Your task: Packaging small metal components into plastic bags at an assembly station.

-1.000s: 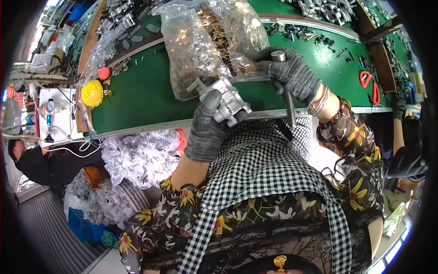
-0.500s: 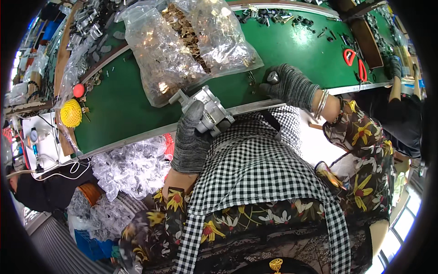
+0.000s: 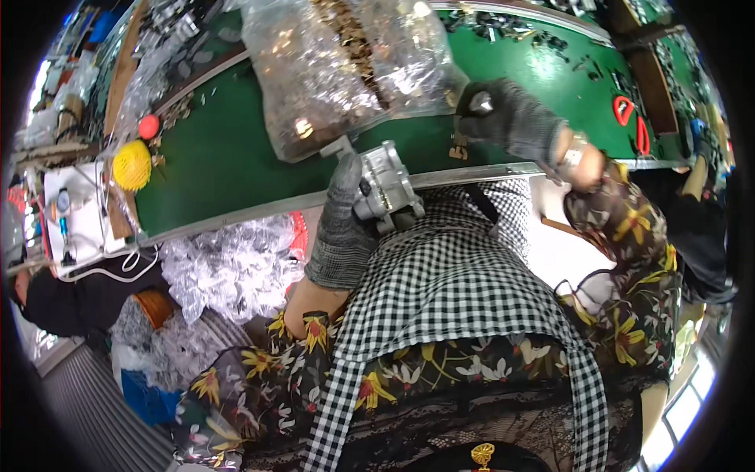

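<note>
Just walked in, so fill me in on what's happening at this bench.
A person in grey gloves holds a grey metal casting in the left hand, at the near edge of the green bench. The right hand grips a metal tool, its round end showing, beside a clear plastic bag of small brass-coloured parts. A few brass-coloured pieces lie just below that hand; red-handled scissors lie farther right.

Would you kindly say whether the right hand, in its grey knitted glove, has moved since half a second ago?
Yes; the gloved right hand has moved inward over the green worktop, away from its silver metal front edge.
</note>
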`<state>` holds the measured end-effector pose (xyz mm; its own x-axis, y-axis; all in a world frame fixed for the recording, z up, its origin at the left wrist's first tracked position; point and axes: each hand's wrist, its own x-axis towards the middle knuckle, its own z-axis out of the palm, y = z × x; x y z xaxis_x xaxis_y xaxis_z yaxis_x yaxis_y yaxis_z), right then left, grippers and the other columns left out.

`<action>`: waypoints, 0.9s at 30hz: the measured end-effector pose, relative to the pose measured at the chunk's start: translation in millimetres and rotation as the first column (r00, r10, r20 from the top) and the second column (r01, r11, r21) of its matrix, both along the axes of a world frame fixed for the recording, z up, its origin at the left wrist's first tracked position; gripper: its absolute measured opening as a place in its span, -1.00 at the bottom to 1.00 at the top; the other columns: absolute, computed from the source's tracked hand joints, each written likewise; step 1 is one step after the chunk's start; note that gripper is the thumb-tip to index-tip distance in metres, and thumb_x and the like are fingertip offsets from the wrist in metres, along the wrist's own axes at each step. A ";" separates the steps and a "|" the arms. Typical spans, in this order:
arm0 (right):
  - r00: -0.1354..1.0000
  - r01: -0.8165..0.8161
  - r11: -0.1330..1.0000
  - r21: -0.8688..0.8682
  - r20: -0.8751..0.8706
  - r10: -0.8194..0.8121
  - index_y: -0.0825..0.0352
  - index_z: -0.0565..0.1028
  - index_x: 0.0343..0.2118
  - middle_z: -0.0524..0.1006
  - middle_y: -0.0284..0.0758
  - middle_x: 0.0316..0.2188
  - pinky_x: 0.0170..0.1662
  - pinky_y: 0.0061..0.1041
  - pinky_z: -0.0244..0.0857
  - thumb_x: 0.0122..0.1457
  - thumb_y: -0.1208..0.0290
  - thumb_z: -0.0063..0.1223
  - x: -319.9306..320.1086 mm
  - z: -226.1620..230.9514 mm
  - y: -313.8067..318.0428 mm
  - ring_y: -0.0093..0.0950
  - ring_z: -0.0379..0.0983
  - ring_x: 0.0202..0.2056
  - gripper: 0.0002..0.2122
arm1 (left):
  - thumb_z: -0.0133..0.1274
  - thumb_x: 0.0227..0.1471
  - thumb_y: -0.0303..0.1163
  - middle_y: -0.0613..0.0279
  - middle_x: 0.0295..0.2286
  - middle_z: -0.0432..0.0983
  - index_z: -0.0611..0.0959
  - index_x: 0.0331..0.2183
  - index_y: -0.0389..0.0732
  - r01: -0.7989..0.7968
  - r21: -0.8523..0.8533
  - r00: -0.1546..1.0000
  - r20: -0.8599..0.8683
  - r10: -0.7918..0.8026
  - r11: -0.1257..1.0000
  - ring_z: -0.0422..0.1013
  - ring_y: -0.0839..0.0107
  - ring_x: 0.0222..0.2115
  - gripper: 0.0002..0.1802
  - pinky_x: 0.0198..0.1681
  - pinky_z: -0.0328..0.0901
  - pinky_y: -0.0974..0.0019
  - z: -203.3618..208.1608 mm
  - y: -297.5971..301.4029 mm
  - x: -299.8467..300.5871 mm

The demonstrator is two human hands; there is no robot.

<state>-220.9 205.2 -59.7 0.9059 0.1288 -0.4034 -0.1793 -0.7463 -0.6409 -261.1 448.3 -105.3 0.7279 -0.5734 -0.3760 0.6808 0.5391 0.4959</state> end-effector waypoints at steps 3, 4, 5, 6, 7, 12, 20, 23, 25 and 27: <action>0.999 -0.046 0.912 0.408 0.040 0.032 0.34 0.52 -0.38 0.54 -0.31 -0.42 -0.27 -0.58 0.39 -0.07 0.44 0.25 3.2 13.3 23.1 -0.54 0.47 -0.38 -0.81 | -0.08 0.00 0.18 0.05 -0.41 0.51 0.45 -0.14 -0.28 0.054 -0.010 0.998 -0.040 -0.054 0.998 0.50 0.20 -0.49 -0.32 -0.49 0.45 0.20 -3.8 20.1 6.8; 0.944 -0.256 0.913 0.317 0.285 0.166 0.27 0.54 -0.35 0.55 -0.34 -0.42 -0.29 -0.59 0.41 -0.07 0.39 0.25 3.8 14.2 25.5 -0.54 0.49 -0.38 -0.80 | -0.09 0.01 0.18 0.06 -0.41 0.52 0.45 -0.13 -0.28 0.009 -0.023 0.994 -0.110 -0.012 1.000 0.50 0.22 -0.50 -0.32 -0.48 0.45 0.19 -3.5 10.5 8.8; 0.807 -0.452 0.871 0.191 0.505 0.308 0.20 0.56 -0.32 0.57 -0.37 -0.43 -0.31 -0.60 0.42 -0.07 0.34 0.25 6.5 12.7 36.8 -0.54 0.50 -0.38 -0.78 | -0.10 0.01 0.18 0.08 -0.41 0.52 0.44 -0.12 -0.28 -0.052 -0.012 0.983 -0.177 0.049 0.999 0.50 0.25 -0.50 -0.32 -0.48 0.45 0.18 -2.3 8.6 6.5; 0.928 -0.337 0.862 0.379 0.286 0.237 0.24 0.55 -0.32 0.56 -0.35 -0.42 -0.28 -0.61 0.41 -0.04 0.31 0.20 6.8 9.3 50.3 -0.51 0.50 -0.38 -0.79 | -0.09 0.03 0.16 0.12 -0.39 0.52 0.45 -0.13 -0.28 -0.083 0.127 0.986 -0.130 0.100 0.988 0.49 0.31 -0.52 -0.34 -0.50 0.45 0.26 -9.7 8.5 0.7; 0.927 -0.343 0.858 0.382 0.288 0.241 0.24 0.55 -0.32 0.56 -0.35 -0.42 -0.28 -0.61 0.41 -0.04 0.31 0.20 5.3 9.0 58.3 -0.51 0.50 -0.38 -0.79 | -0.09 0.03 0.16 0.12 -0.39 0.52 0.45 -0.13 -0.28 -0.090 0.131 0.986 -0.128 0.107 0.987 0.49 0.31 -0.52 -0.34 -0.50 0.45 0.26 -11.2 12.4 -1.2; 0.761 -0.618 0.779 0.102 0.324 0.561 0.31 0.56 -0.33 0.55 -0.26 -0.41 -0.27 -0.48 0.39 -0.01 0.34 0.13 13.8 -20.7 70.2 -0.42 0.48 -0.42 -0.80 | -0.18 0.11 0.07 0.02 -0.35 0.48 0.42 -0.10 -0.31 -0.091 0.313 0.996 0.014 0.092 0.945 0.49 0.23 -0.41 -0.40 -0.38 0.47 0.26 -5.6 18.6 -11.4; 0.760 -0.650 0.760 0.023 0.049 0.648 0.39 0.53 -0.31 0.56 -0.21 -0.44 -0.36 -0.49 0.40 -0.03 0.43 0.15 7.6 -7.7 93.2 -0.40 0.49 -0.48 -0.79 | -0.14 0.10 0.05 0.13 -0.36 0.49 0.44 -0.10 -0.26 -0.062 0.333 0.995 0.091 0.034 0.941 0.49 0.39 -0.45 -0.44 -0.45 0.46 0.40 -23.8 27.8 -16.0; 0.837 -0.545 0.799 0.252 0.125 0.532 0.41 0.53 -0.32 0.55 -0.18 -0.46 -0.36 -0.45 0.39 -0.05 0.40 0.16 6.0 -45.5 88.8 -0.35 0.48 -0.48 -0.77 | -0.13 0.10 0.04 0.18 -0.36 0.49 0.44 -0.09 -0.24 -0.060 0.345 0.994 0.104 0.026 0.937 0.48 0.46 -0.48 -0.45 -0.49 0.44 0.46 -32.4 26.1 -10.7; 0.858 -0.514 0.733 0.446 0.247 0.451 0.41 0.53 -0.33 0.54 -0.16 -0.45 -0.34 -0.44 0.39 -0.05 0.38 0.16 9.1 -49.3 86.8 -0.33 0.48 -0.46 -0.76 | -0.12 0.10 0.04 0.21 -0.37 0.49 0.45 -0.09 -0.22 -0.062 0.346 0.992 0.124 0.020 0.936 0.47 0.51 -0.50 -0.46 -0.52 0.44 0.49 -36.2 22.6 -4.6; 0.801 -0.594 0.803 -0.044 0.065 0.595 0.41 0.52 -0.37 0.53 -0.17 -0.46 -0.33 -0.40 0.38 -0.05 0.39 0.16 13.1 -35.0 89.0 -0.31 0.48 -0.44 -0.78 | -0.03 0.06 -0.05 0.22 -0.38 0.49 0.45 -0.10 -0.21 0.003 0.319 1.000 -0.011 0.000 0.948 0.47 0.50 -0.49 -0.51 -0.50 0.43 0.48 -37.2 18.3 3.5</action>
